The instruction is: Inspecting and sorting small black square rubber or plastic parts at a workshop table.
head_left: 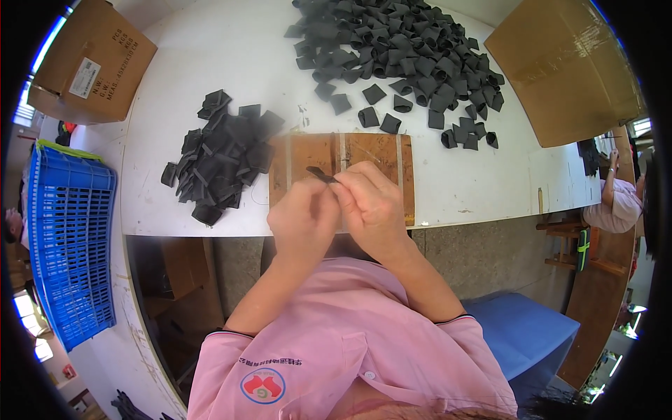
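The white worktop [210, 63] filled most of the view, its painted surface scuffed and marked with faint pen lines, and it carried two brown cardboard boxes, one at the far left [91, 59] and one at the far right [563, 66], both matte and creased at the flaps. A blue plastic crate [70, 252] with a lattice wall stood off the left edge. Across the far side spread a large heap of black pieces [406, 59], small folded tubes of dull, rubbery or fabric-like stuff, some standing open like short sleeves; a smaller pile of flatter black pieces [217, 157] lay to the person's left. Just ahead of the hands sat a worn wooden board [378, 154], bare grain crossed by pale strips. Over its near edge the left hand [302, 220] and the right hand [371, 206] were pressed together, both clenched in a pinch on a single thin black strip [322, 175] whose tip stuck out from the fingertips toward the left. To do this well, the judgement was that the pinch should stay close to the strip's end, with the fingers working the limp material evenly so the fold came out square, held low over the board so a slip would land it there rather than among the piles
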